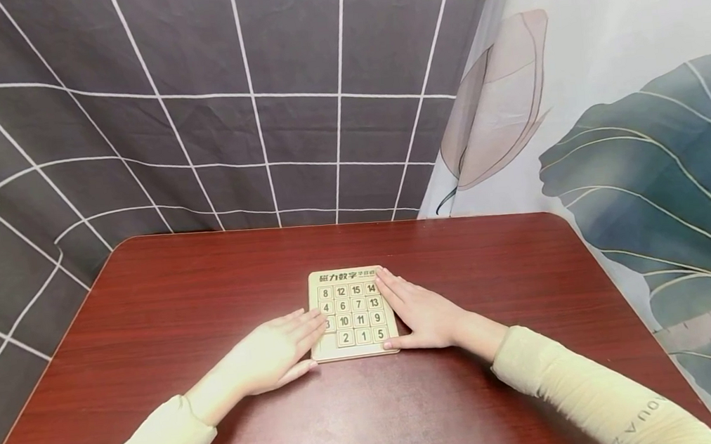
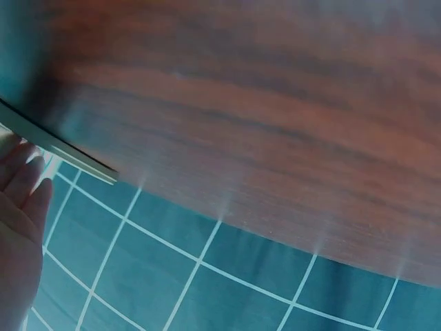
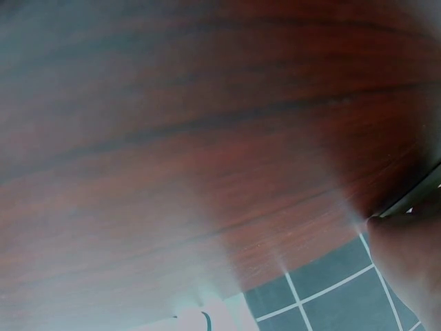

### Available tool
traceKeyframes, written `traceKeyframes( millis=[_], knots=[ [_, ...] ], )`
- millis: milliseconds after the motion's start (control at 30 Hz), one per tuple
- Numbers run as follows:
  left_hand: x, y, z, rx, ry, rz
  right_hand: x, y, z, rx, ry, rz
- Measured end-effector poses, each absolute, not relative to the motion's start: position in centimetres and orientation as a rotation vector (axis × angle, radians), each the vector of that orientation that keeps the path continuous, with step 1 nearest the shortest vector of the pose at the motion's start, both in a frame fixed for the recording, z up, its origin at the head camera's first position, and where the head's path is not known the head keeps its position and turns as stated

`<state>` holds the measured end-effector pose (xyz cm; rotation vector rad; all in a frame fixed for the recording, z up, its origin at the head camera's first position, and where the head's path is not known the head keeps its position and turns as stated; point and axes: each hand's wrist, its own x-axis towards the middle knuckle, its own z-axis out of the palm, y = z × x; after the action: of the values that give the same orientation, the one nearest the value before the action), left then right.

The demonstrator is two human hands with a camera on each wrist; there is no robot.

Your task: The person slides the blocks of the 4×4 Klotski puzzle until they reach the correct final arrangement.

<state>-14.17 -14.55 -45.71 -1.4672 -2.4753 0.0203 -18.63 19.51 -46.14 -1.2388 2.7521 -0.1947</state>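
A pale sliding number puzzle (image 1: 354,350) lies flat on the table, with Chinese lettering along its top and rows of numbered tiles. Its bottom-left slot is bare, beside the tile marked 2 (image 1: 345,338). My left hand (image 1: 272,353) rests at the board's left side, fingers extended over the edge and partly covering the tile marked 3 (image 1: 328,324). Along the right side lies my right hand (image 1: 423,308), its straight fingers on the upper right corner and its thumb at the lower right. Each wrist view catches only the board's edge with part of the hand.
The reddish-brown wooden table (image 1: 208,277) has rounded far corners. Behind it hangs a dark curtain (image 1: 296,128) with a white grid. A white curtain with large leaf prints (image 1: 654,153) hangs at the right.
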Motion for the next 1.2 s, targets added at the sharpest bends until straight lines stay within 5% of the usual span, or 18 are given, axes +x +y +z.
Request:
traceKeyframes(
  millis=[1200],
  knots=[
    [-12.4,-14.8,-45.7,-1.536,-2.394,-0.011,-18.5,19.4,-45.9,-1.245,2.755,-0.190]
  ],
)
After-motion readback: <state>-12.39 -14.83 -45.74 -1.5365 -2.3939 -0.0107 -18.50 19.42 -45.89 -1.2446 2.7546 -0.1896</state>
